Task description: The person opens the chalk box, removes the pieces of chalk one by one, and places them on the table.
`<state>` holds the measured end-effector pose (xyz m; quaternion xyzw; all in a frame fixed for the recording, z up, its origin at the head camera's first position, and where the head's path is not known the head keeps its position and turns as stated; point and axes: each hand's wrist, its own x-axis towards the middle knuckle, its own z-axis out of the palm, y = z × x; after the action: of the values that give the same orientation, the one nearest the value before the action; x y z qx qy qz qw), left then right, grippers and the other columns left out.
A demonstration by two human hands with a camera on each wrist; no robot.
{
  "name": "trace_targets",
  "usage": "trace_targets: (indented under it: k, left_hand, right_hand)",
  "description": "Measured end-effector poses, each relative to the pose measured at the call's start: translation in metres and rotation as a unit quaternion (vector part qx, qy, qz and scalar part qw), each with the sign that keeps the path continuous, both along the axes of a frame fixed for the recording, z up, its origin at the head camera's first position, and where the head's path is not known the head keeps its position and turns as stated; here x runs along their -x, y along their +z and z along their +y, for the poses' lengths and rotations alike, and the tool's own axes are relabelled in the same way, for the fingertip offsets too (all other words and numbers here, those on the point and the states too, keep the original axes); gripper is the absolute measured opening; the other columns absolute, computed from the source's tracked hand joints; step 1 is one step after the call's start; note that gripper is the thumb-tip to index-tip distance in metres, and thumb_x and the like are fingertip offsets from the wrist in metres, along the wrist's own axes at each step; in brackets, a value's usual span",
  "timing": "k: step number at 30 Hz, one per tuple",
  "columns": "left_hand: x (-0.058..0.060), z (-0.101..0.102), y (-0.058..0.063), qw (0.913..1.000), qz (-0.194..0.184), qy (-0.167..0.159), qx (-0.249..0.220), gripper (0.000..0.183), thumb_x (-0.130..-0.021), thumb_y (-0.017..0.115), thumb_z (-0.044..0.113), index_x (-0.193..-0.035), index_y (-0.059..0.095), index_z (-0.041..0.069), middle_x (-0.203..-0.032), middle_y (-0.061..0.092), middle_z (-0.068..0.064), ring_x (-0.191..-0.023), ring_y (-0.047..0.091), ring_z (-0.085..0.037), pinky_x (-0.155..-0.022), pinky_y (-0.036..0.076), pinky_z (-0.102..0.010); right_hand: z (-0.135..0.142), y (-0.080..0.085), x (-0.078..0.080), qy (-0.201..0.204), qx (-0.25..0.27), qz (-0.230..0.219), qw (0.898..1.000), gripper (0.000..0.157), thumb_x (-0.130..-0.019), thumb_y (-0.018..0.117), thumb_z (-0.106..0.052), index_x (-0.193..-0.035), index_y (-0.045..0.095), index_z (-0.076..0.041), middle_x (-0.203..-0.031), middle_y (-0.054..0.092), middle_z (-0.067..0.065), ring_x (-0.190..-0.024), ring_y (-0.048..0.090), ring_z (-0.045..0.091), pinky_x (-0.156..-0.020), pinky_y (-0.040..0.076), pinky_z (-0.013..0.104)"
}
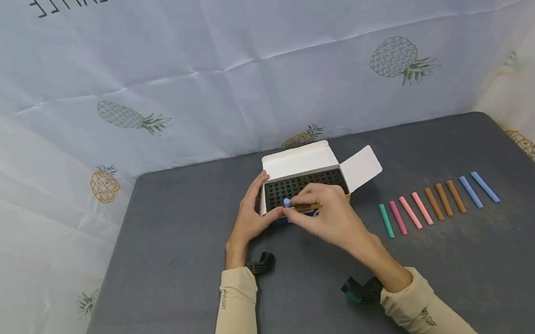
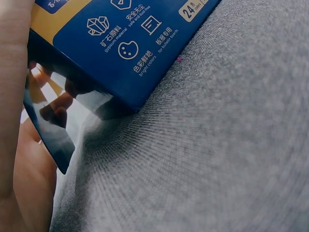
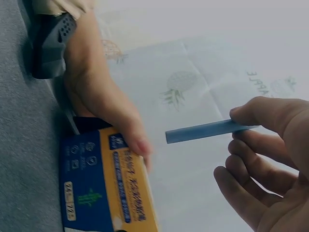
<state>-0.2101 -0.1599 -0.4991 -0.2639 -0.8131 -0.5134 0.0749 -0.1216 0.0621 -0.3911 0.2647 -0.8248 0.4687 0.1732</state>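
Note:
A blue and yellow chalk box (image 3: 87, 181) has its white lid (image 1: 299, 160) raised, showing a dark insert (image 1: 317, 179) with rows of round holes. My left hand (image 1: 248, 220) grips the box at its left end, thumb near the front edge and fingers along the side. Between thumb and fingertips, my right hand (image 1: 329, 216) pinches a blue chalk stick (image 3: 198, 131). In the head view this stick stands over the front of the box near the left thumb. Its lower end is hard to make out there. The right hand's other fingers are curled beneath it in the right wrist view.
A row of chalk sticks lies to the right on the dark table (image 1: 175, 314): a green stick (image 1: 386, 221), a magenta stick (image 1: 398, 217), pink sticks (image 1: 410, 212), brown sticks (image 1: 444, 200) and blue sticks (image 1: 471, 192). A white side flap (image 1: 361, 167) sticks out from the box. A pineapple-print curtain (image 1: 189, 109) hangs behind.

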Motion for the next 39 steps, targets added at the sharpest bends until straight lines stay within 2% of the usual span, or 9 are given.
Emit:
trace_targets:
  k: [4,8,10,12,16,20,26,32,39]
  left_hand:
    - [-0.002,0.002,0.007,0.9999,-0.014,-0.007,-0.004,0.089,-0.09,0.078,0.045,-0.159,0.036,0.007,-0.169,0.027,-0.017,-0.157,0.026,-0.037,-0.125,0.029,-0.059]
    - [-0.006,0.004,0.015,0.9996,-0.029,-0.005,0.0,0.084,-0.088,0.081,0.017,-0.158,0.036,0.004,-0.169,0.026,-0.019,-0.158,0.025,-0.037,-0.126,0.027,-0.058]
    - [-0.006,0.004,0.014,0.9996,-0.027,-0.005,-0.001,0.086,-0.088,0.082,0.025,-0.158,0.037,0.006,-0.169,0.027,-0.017,-0.158,0.026,-0.035,-0.126,0.028,-0.057]
    - [-0.001,0.001,0.004,0.9997,-0.023,-0.005,-0.002,0.089,-0.087,0.082,0.038,-0.159,0.037,0.012,-0.17,0.028,-0.012,-0.158,0.026,-0.033,-0.126,0.029,-0.057]
    - [-0.001,-0.001,0.002,0.9998,-0.021,-0.003,0.0,0.091,-0.086,0.076,0.06,-0.159,0.038,0.02,-0.17,0.029,-0.006,-0.158,0.026,-0.029,-0.125,0.03,-0.056]
    - [-0.002,-0.001,0.002,0.9997,-0.023,0.002,0.004,0.096,-0.083,0.069,0.073,-0.159,0.037,0.024,-0.171,0.027,-0.002,-0.159,0.026,-0.027,-0.125,0.03,-0.056]
    - [-0.002,-0.001,0.002,0.9996,-0.026,0.009,0.01,0.101,-0.08,0.065,0.08,-0.16,0.036,0.025,-0.171,0.027,0.0,-0.158,0.026,-0.027,-0.125,0.031,-0.056]
    - [-0.001,-0.001,0.002,0.9997,-0.024,0.007,0.007,0.101,-0.08,0.064,0.08,-0.16,0.037,0.024,-0.171,0.027,-0.002,-0.158,0.026,-0.029,-0.125,0.031,-0.058]
    - [-0.002,0.0,0.003,0.9995,-0.029,0.009,0.007,0.102,-0.079,0.064,0.081,-0.159,0.037,0.025,-0.17,0.028,-0.001,-0.158,0.027,-0.027,-0.125,0.031,-0.057]
  right_hand:
    - [0.008,0.005,0.0,-0.002,-0.005,0.002,1.0,0.01,-0.086,0.081,-0.007,-0.095,0.083,-0.004,-0.083,0.074,0.005,-0.071,0.069,0.017,-0.06,0.057,0.029]
    - [0.018,0.01,0.001,-0.014,-0.015,-0.009,1.0,0.011,-0.086,0.081,-0.007,-0.096,0.083,-0.003,-0.085,0.075,0.007,-0.076,0.072,0.024,-0.068,0.062,0.038]
    - [0.025,0.012,0.002,-0.025,-0.021,-0.004,0.999,0.011,-0.086,0.081,-0.007,-0.096,0.083,-0.004,-0.085,0.075,0.006,-0.077,0.072,0.023,-0.069,0.061,0.038]
    - [0.034,0.015,0.004,-0.035,-0.021,0.005,0.999,0.011,-0.085,0.081,-0.007,-0.095,0.083,-0.004,-0.083,0.075,0.005,-0.075,0.071,0.021,-0.066,0.059,0.034]
    - [0.054,0.02,0.007,-0.06,-0.019,0.02,0.998,0.009,-0.084,0.082,-0.005,-0.093,0.083,-0.006,-0.082,0.075,0.003,-0.072,0.067,0.018,-0.063,0.053,0.022]
    - [0.073,0.024,0.008,-0.089,-0.007,0.023,0.996,0.01,-0.083,0.082,-0.002,-0.093,0.083,-0.005,-0.085,0.077,0.007,-0.076,0.069,0.015,-0.069,0.051,0.011]
    - [0.095,0.029,0.008,-0.124,0.015,0.021,0.992,0.008,-0.083,0.081,0.0,-0.091,0.082,-0.001,-0.085,0.075,0.011,-0.078,0.059,-0.011,-0.074,0.047,0.004]
    - [0.106,0.03,0.008,-0.152,0.014,0.019,0.988,0.008,-0.084,0.08,0.0,-0.091,0.082,0.001,-0.086,0.075,0.012,-0.08,0.059,-0.015,-0.078,0.047,0.002]
    - [0.117,0.029,0.01,-0.148,0.036,0.026,0.988,0.011,-0.081,0.08,0.005,-0.092,0.081,0.004,-0.085,0.066,-0.024,-0.079,0.06,-0.015,-0.08,0.049,0.002]
